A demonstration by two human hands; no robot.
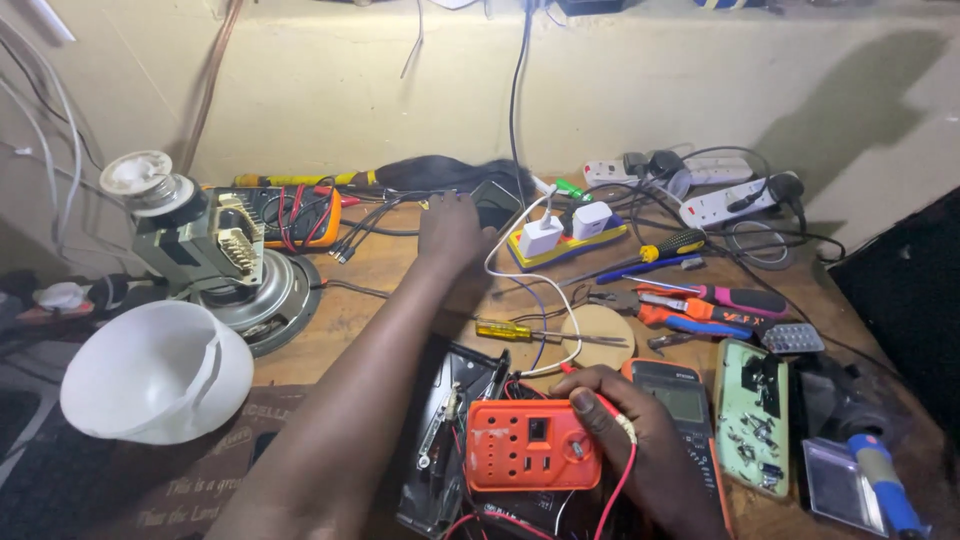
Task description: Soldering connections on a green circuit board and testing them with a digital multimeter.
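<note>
**Two hands working across a crowded repair desk**

While the right hand (640,440) is pressing down on an orange plastic socket panel (532,444) at the near edge of the wooden desk (400,262), the left hand (452,232) is stretching far across to the back, where a bundle of black cables (372,228) and a small black box (497,204) are lying. The right hand's grip is closed around the panel's right side, thumb on its face, seemingly steadying it; a red wire (620,482) is running beside the fingers. The left hand's fingers are lying flat and spread over the cables, and whether they are holding anything cannot be told from this angle.

The orange panel is resting on an opened black casing (448,420), just left of a dark multimeter with a grey screen (678,398). A yellow-handled screwdriver (505,330) and a round wooden disc (598,335) are lying between the two hands, close enough to be picked up quickly. Farther right, orange-and-blue pliers (690,318), a pale green tray of small screws (752,415) and white power strips (720,195) are crowding the desk. A yellow strip carrying two white chargers (565,238) is sitting just beside the left hand. At the left, a white plastic lamp dome (155,372) and a grey speaker (270,300) are standing apart.
</note>
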